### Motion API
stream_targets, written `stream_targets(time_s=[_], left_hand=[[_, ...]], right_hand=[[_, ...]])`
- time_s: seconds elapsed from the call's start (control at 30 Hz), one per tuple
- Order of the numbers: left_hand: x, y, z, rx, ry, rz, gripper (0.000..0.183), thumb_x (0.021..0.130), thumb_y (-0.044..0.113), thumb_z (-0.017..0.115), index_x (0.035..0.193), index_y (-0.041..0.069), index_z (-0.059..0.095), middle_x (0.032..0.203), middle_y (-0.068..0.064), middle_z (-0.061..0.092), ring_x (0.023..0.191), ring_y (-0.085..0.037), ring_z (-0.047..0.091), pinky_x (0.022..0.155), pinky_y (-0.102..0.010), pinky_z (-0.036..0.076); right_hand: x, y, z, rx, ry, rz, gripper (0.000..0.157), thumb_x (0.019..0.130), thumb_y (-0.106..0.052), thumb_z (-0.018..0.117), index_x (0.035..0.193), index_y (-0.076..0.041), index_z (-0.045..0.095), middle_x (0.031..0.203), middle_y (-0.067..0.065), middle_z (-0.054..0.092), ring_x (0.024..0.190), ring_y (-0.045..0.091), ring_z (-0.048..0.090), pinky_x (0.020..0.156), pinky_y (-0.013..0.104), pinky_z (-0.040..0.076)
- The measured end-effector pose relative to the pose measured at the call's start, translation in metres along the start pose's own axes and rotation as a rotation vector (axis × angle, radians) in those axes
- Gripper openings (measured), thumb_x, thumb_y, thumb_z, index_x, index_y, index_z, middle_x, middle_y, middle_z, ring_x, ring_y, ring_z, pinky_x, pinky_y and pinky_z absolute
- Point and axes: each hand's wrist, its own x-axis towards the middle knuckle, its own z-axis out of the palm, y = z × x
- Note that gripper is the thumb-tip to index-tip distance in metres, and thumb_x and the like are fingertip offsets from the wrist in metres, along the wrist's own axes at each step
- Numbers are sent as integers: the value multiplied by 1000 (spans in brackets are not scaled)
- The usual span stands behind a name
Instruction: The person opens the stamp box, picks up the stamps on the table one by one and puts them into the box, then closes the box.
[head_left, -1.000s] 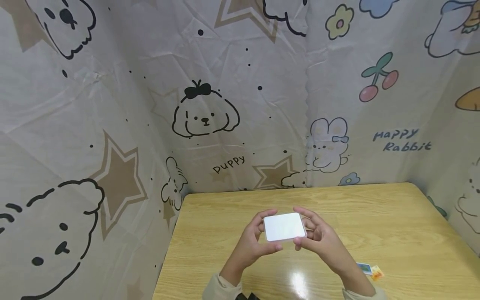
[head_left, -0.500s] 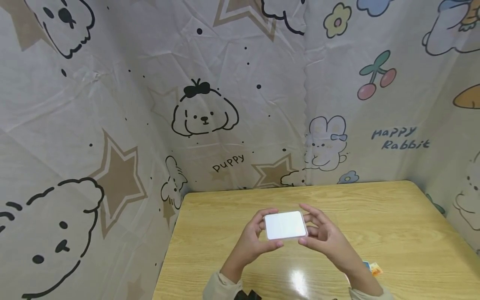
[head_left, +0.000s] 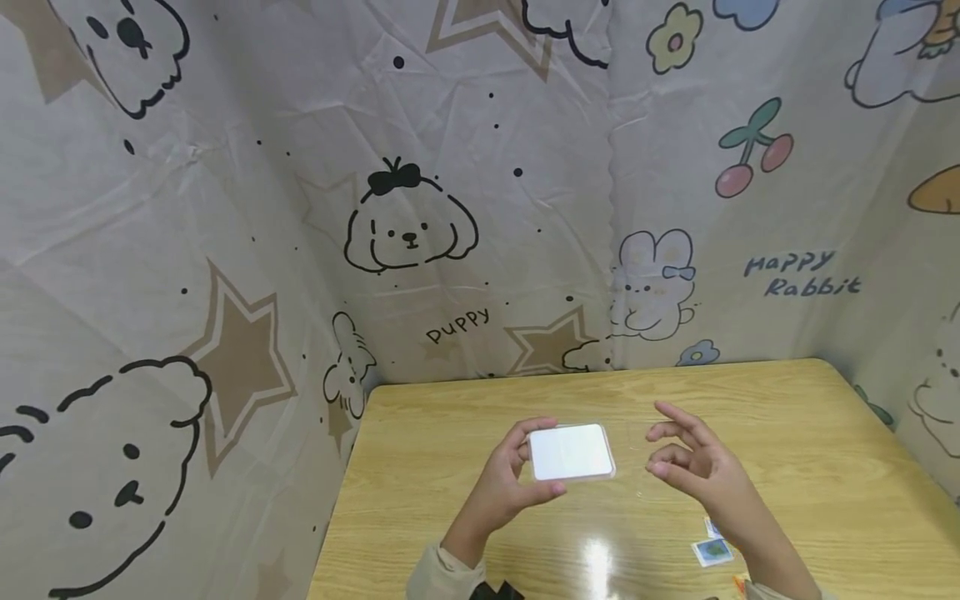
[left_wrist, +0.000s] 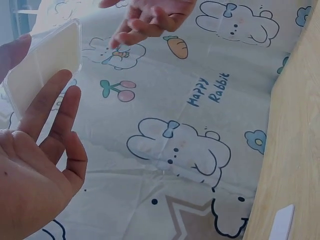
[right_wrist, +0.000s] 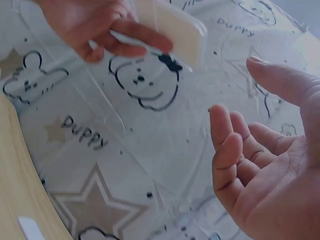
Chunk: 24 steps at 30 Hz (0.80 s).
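Observation:
My left hand (head_left: 504, 479) grips a flat, clear-edged plastic case (head_left: 572, 452) with a plain white face. Its thumb is at the lower edge and its fingers lie behind and along the left side. In the left wrist view the case (left_wrist: 52, 62) is tilted above the hand, fingertips against its side. Apart from it, to the right, my right hand (head_left: 701, 462) is raised over the table with fingers loosely bent. The right wrist view shows the thumb well away from those fingers (right_wrist: 227, 150), with nothing visible between them.
Small picture cards (head_left: 712, 552) lie on the wooden table (head_left: 420, 433) by the right forearm, with an orange one (head_left: 740, 586) partly hidden. A pale flat piece (left_wrist: 282, 222) shows on the tabletop in the wrist views. Printed cloth (head_left: 300, 167) hangs around the table.
My right hand has let go of the case's right side and moved right. The left hand keeps holding the case in nearly the same place.

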Motion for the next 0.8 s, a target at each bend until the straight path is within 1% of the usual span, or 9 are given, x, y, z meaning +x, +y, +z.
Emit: stream_targets(time_s=[0.17, 0.33, 0.47, 0.57, 0.63, 0.8], left_hand=[[0, -1, 1, -25, -3, -15, 70, 80, 22, 72, 136, 3, 34, 122, -34, 50, 97, -4, 59, 78, -21, 50], [1, -1, 1, -42, -6, -19, 73, 79, 22, 72, 136, 1, 32, 124, -34, 48, 98, -5, 59, 78, -22, 50], [1, -2, 1, -43, 3, -12, 74, 79, 21, 72, 136, -3, 31, 124, -34, 49, 98, -5, 60, 78, -22, 51], [1, -4, 1, -43, 11, -10, 72, 78, 20, 72, 135, -1, 33, 123, -34, 50, 98, -5, 60, 78, -22, 50], [0, -6, 1, -43, 11, -3, 71, 79, 20, 72, 135, 0, 34, 123, -35, 50, 98, -5, 60, 78, -22, 50], [-1, -7, 1, -52, 21, -5, 69, 78, 18, 72, 134, 2, 35, 124, -34, 50, 99, -5, 60, 79, -23, 50]], right_hand=[[-13, 2, -18, -109, 93, 44, 64, 88, 10, 48, 145, -8, 23, 119, -5, 47, 96, 6, 58, 79, 20, 51], [-28, 8, -34, -210, 177, 75, 63, 88, 8, 50, 144, -9, 26, 121, -6, 47, 99, 1, 57, 78, 16, 49], [-42, 16, -47, -197, 207, 60, 62, 88, 11, 48, 143, -8, 26, 123, -8, 47, 102, 0, 55, 79, 13, 48], [-53, 22, -55, -183, 221, 72, 62, 89, 11, 47, 144, -8, 25, 125, -10, 45, 104, -1, 53, 80, 12, 47], [-59, 25, -60, -195, 233, 92, 62, 89, 10, 47, 144, -9, 25, 126, -11, 44, 105, -2, 52, 81, 11, 46], [-76, 36, -71, -313, 265, 174, 61, 91, 4, 49, 145, -12, 24, 127, -18, 38, 104, -9, 49, 79, 9, 45]])
